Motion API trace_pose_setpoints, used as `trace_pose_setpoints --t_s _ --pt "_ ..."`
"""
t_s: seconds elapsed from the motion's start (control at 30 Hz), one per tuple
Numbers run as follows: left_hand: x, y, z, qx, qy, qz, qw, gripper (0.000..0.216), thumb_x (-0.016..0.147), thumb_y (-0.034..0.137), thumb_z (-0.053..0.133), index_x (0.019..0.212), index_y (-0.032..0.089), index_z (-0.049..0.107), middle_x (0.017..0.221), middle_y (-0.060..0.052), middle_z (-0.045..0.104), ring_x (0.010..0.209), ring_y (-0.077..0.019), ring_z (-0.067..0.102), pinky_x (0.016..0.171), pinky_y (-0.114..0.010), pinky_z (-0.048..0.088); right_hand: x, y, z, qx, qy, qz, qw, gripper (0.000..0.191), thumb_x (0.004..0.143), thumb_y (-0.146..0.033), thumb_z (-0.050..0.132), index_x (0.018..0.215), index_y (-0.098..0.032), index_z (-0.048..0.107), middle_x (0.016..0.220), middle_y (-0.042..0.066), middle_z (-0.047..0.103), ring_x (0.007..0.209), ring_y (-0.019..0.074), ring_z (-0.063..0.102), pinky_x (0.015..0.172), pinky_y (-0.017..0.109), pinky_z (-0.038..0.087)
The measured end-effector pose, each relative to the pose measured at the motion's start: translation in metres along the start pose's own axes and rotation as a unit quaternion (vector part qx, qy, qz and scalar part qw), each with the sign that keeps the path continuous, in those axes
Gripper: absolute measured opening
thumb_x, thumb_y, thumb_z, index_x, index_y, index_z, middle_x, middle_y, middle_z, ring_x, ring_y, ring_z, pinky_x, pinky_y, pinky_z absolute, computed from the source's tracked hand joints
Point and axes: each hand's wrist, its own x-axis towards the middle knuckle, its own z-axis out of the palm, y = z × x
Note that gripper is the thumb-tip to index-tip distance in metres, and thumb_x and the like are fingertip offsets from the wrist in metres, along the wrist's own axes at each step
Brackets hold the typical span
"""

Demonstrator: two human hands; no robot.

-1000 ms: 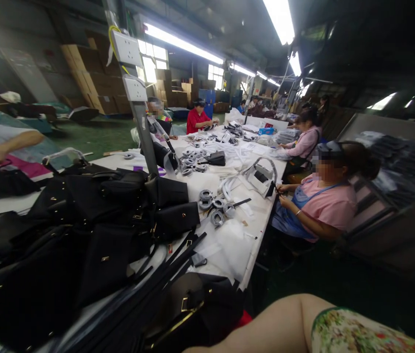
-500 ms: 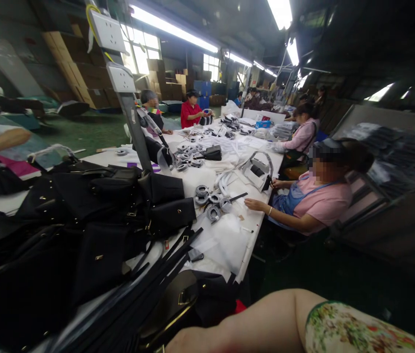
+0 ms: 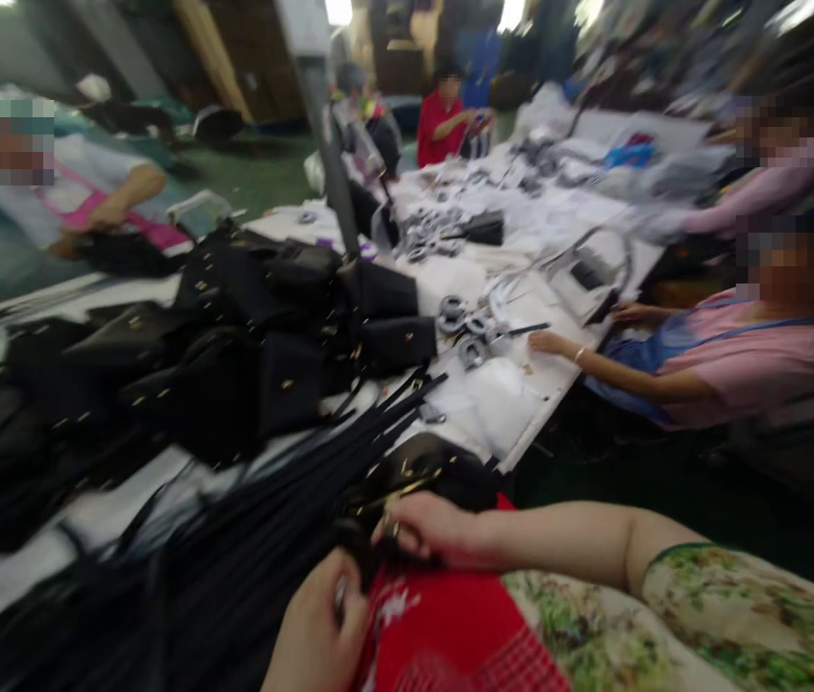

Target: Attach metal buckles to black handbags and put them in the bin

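Hands of one person are shown low in a motion-blurred view, close together over a red cloth on the lap. The left hand is curled nearly closed around a black piece. The right hand, just beyond it and to its right, is pinched shut on the same piece. Whether this is a strap end or part of a bag cannot be told through the blur. Just beyond the right hand, a black bag with a gold buckle is laid at the edge of the table. A bundle of black straps is spread away from the left hand, towards a pile of black bags. Far beyond the right hand, a co-worker's hand is rested on the table. For the work to be done well, it is judged that the piece should be held taut between both hands and kept clear of the loose straps, so that nothing is snagged.
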Motion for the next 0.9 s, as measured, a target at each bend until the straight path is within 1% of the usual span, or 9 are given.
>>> trace_pose_setpoints --t_s 0.07,0.23,0.3,0.43,0.53,0.67,0.73,0.8,0.9 --pt "-0.008 -0.007 -0.006 -0.084 -0.008 -0.024 0.996 0.014 0.079 0.016 0.041 0.067 0.021 0.046 0.057 0.003 0.053 0.054 -0.0143 0.052 0.056 -0.026 0.042 -0.004 0.005 -0.003 0.026 0.031 -0.029 0.999 0.038 0.095 -0.035 0.037 0.087 -0.011 0.066 0.045 -0.008 0.035 0.039 0.007 0.026 0.042 0.021 0.02" --pt "-0.011 -0.022 -0.009 -0.276 -0.003 -0.091 0.957 0.007 0.078 0.019 0.041 0.074 0.02 0.047 0.05 0.006 0.051 0.046 -0.0108 0.048 0.05 -0.021 0.038 0.002 0.011 -0.009 0.009 0.012 -0.032 0.999 0.044 0.092 -0.048 0.043 0.093 -0.011 0.068 0.044 -0.008 0.037 0.038 0.0063 0.025 0.042 0.023 0.018" --pt "-0.009 -0.02 -0.003 -0.294 0.0 -0.097 0.951 0.008 0.076 0.017 0.043 0.078 0.02 0.051 0.051 0.007 0.051 0.045 -0.0097 0.048 0.05 -0.02 0.037 -0.001 0.01 -0.008 0.007 0.001 -0.03 1.0 0.046 0.091 -0.049 0.044 0.096 -0.011 0.068 0.045 -0.007 0.037 0.038 0.0064 0.026 0.042 0.023 0.018" --pt "-0.006 -0.016 0.008 -0.264 0.004 -0.091 0.96 0.028 0.07 0.011 0.046 0.093 0.018 0.06 0.056 0.007 0.055 0.047 -0.0087 0.049 0.051 -0.019 0.038 -0.006 0.01 -0.006 -0.003 -0.024 -0.023 0.999 0.046 0.091 -0.049 0.043 0.097 -0.01 0.069 0.046 -0.006 0.038 0.039 0.0069 0.026 0.042 0.024 0.017" --pt "-0.005 -0.019 0.014 -0.253 0.005 -0.106 0.962 0.024 0.068 0.012 0.044 0.081 0.017 0.064 0.056 0.004 0.056 0.048 -0.0092 0.051 0.051 -0.019 0.039 -0.007 0.011 -0.002 -0.017 -0.039 -0.026 0.999 0.044 0.088 -0.049 0.046 0.097 -0.011 0.068 0.048 -0.006 0.039 0.04 0.0071 0.027 0.042 0.023 0.017" --pt "-0.006 -0.028 0.016 -0.292 0.06 -0.129 0.946 0.013 0.065 0.016 0.041 0.059 0.018 0.053 0.049 0.004 0.051 0.043 -0.0095 0.047 0.045 -0.019 0.038 0.004 0.008 -0.016 -0.101 -0.011 -0.042 0.994 0.042 0.083 -0.051 0.054 0.095 -0.013 0.066 0.05 -0.007 0.037 0.043 0.0079 0.028 0.043 0.022 0.019" --pt "-0.008 -0.032 0.013 -0.342 0.087 -0.133 0.926 0.012 0.065 0.019 0.041 0.06 0.019 0.051 0.046 0.005 0.049 0.04 -0.0101 0.045 0.042 -0.02 0.037 0.021 0.001 -0.04 -0.206 0.064 -0.093 0.972 0.042 0.084 -0.052 0.05 0.095 -0.015 0.067 0.052 -0.005 0.041 0.048 0.0105 0.036 0.047 0.023 0.027" --pt "-0.012 -0.038 0.007 -0.376 0.119 -0.137 0.909 0.012 0.069 0.025 0.043 0.06 0.019 0.05 0.045 0.005 0.049 0.039 -0.0104 0.045 0.04 -0.02 0.037 0.041 -0.01 -0.071 -0.334 0.154 -0.136 0.92 0.042 0.085 -0.053 0.047 0.092 -0.017 0.067 0.061 0.001 0.053 0.06 0.0152 0.048 0.056 0.025 0.036" --pt "-0.023 -0.051 -0.001 -0.388 0.185 -0.149 0.89 0.019 0.072 0.031 0.048 0.057 0.02 0.046 0.042 0.005 0.047 0.037 -0.0095 0.043 0.039 -0.019 0.036 0.064 -0.021 -0.106 -0.446 0.18 -0.125 0.868 0.039 0.078 -0.054 0.056 0.079 -0.017 0.067 0.074 0.008 0.064 0.075 0.0222 0.057 0.069 0.031 0.043"
